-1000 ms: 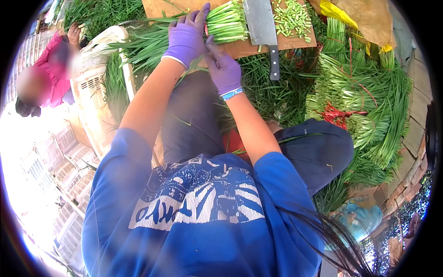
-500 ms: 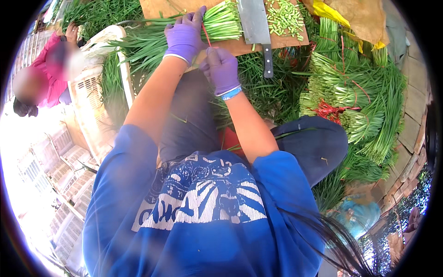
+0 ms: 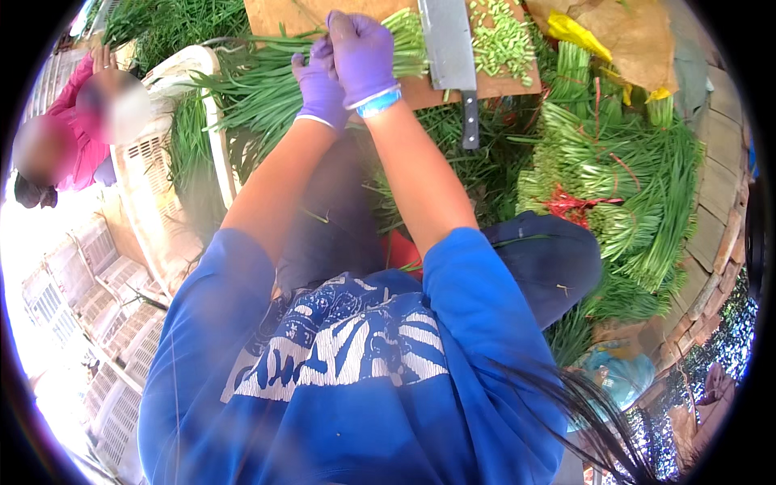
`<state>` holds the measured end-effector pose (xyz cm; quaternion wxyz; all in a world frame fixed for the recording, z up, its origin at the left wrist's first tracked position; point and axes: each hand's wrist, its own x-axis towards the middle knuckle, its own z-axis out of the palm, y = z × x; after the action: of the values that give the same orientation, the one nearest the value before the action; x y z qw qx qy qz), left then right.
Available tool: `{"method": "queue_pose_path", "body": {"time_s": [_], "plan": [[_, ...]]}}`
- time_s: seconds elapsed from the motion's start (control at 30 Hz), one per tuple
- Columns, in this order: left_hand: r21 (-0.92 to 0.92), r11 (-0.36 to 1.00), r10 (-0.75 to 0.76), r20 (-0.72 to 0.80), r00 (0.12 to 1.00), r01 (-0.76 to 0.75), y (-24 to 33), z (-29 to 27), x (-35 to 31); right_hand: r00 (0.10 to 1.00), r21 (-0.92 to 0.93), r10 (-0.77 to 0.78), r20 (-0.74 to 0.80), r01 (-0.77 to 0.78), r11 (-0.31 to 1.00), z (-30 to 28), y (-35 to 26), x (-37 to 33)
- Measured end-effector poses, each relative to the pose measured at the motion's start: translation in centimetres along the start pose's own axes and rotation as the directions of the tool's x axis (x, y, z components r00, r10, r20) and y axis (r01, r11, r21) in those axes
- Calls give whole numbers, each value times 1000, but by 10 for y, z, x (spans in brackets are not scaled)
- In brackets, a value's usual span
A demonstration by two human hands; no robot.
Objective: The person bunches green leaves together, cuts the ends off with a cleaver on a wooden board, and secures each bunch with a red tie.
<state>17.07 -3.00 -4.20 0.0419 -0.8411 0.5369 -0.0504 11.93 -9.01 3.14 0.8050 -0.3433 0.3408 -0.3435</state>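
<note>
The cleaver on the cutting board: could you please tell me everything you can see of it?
The cleaver has a broad, grey, rectangular metal blade and a narrow dark handle. It lies flat on the wooden cutting board, blade running toward the far edge, while the handle sticks out past the near edge over green stalks. Chopped green pieces lie on its right. Neither gloved hand touches it; the right hand is nearest, just to its left.

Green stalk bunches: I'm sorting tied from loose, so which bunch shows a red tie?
The heap of green stalks at the right, beside the person's knee, has a red tie. The bunch under both hands on the cutting board shows none.
</note>
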Motion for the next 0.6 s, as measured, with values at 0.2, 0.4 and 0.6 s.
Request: {"method": "queue_pose_path", "body": {"time_s": [0.2, 0.4, 0.6], "plan": [[-78, 997, -17, 104, 994, 25, 15, -15, 7, 547, -535, -623, 560, 812, 232, -24, -4, -48], [-212, 965, -126, 136, 983, 153, -1, -94, 4, 921, -754, 41, 387, 290, 590, -89, -39, -182], [-982, 84, 242, 187, 952, 172, -39, -196, -48, 956, -335, -272, 111, 294, 895, -108, -135, -208]]}}
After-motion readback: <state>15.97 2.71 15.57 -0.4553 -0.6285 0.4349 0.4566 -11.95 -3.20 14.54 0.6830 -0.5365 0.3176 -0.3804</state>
